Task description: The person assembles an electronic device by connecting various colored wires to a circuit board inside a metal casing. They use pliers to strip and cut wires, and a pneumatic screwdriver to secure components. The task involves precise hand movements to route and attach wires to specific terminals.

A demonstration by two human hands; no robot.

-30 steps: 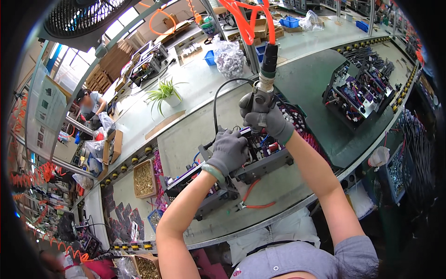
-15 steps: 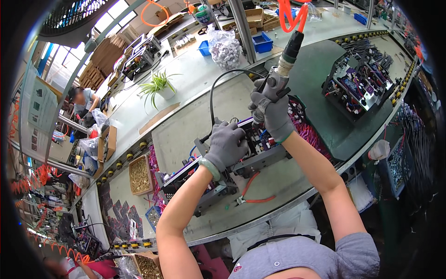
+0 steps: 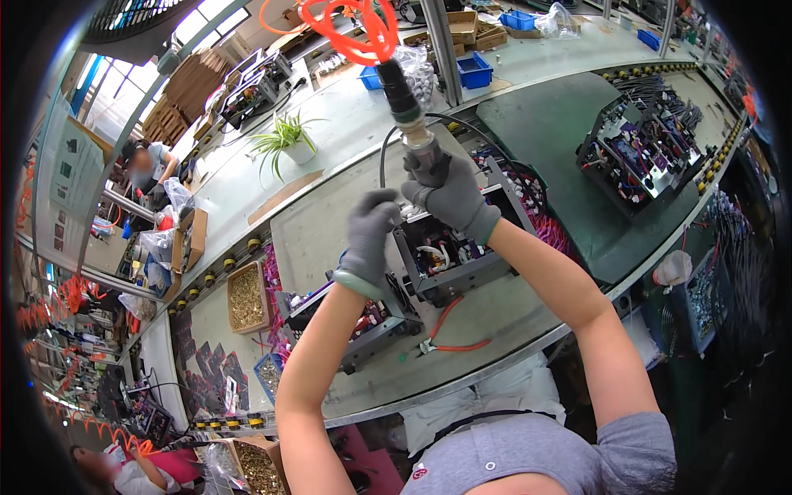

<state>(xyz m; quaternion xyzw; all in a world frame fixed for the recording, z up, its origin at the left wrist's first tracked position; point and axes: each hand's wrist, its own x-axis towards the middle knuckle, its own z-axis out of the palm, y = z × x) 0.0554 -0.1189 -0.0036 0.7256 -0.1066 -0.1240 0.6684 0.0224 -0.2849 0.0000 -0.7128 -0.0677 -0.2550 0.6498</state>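
My right hand (image 3: 455, 196), in a grey glove, is wrapped round a pneumatic screwdriver (image 3: 406, 107) held above the bench. An orange coiled hose (image 3: 363, 41) runs up from the tool. Close beside it, to the left, is my gloved left hand (image 3: 368, 239) with its fingers curled; anything between them is hidden. Below my hands stands an open grey metal chassis (image 3: 466, 279) with boards and wires inside. A second open chassis (image 3: 381, 337) lies to its left, partly under my left forearm. Cutting pliers with orange handles (image 3: 464, 347) lie in front.
A cardboard box of small brass-coloured parts (image 3: 247, 299) stands at the left. On the green mat (image 3: 544, 124) to the right sits another open chassis (image 3: 639, 148). A potted plant (image 3: 299, 152) and blue bins (image 3: 474, 71) are farther back. A co-worker (image 3: 148, 169) is far left.
My right hand has carried the screwdriver left, away from above the chassis interior. My left hand has lifted off the work and moved slightly left and up. The right chassis now sits turned, apart from the left one.
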